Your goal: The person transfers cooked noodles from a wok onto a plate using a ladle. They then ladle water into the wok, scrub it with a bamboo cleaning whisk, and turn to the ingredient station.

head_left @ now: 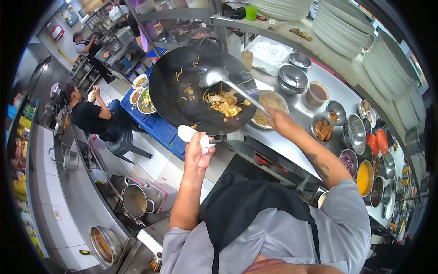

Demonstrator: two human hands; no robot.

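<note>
Floor [157, 157]: white tiles, with a dark mat [242, 168] in front of me. Left side — a long steel counter [75, 201] against a white tiled wall [45, 182] fitted with a socket [56, 214]. A dark plastic seat [130, 145] stands past it. Right side — a steel worktable [283, 147] beneath a raised shelf [279, 30]. A red box [57, 33] is wall-mounted at the rear.

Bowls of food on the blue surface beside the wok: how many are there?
3 in view: a far bowl, a middle bowl and a near bowl with green pieces, all on the blue surface. The wok may hide more.
</note>
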